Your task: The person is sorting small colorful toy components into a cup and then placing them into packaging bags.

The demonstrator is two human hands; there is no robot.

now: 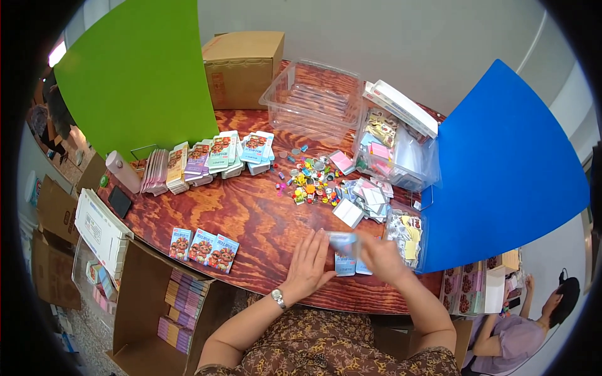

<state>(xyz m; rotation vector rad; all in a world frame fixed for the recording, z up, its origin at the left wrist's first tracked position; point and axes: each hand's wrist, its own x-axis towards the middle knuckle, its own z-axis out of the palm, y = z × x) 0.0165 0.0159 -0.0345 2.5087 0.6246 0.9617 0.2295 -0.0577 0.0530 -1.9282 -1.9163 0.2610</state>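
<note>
My left hand (307, 266) lies flat on the table with its fingers stretched and thumb apart, a watch on its wrist. My right hand (384, 257) is smeared by motion; its fingers close on the edge of a small light-blue box (342, 240). That box tilts just beside my left fingertips and is blurred too. Beneath it, other light-blue boxes (344, 265) rest on the table, partly covered by my right hand. Loose white and pink cards (370, 199) lie beyond my hands, beside a heap of tiny colourful toys (310, 180).
Three blue picture boxes (202, 245) lie at the left front. Stacks of coloured boxes (219, 153) line the back left. Clear tubs (313, 125) stand behind; a clear container (407, 238) sits right. Green (138, 75) and blue panels (508, 169) flank the table. Another person (514, 338) sits far right.
</note>
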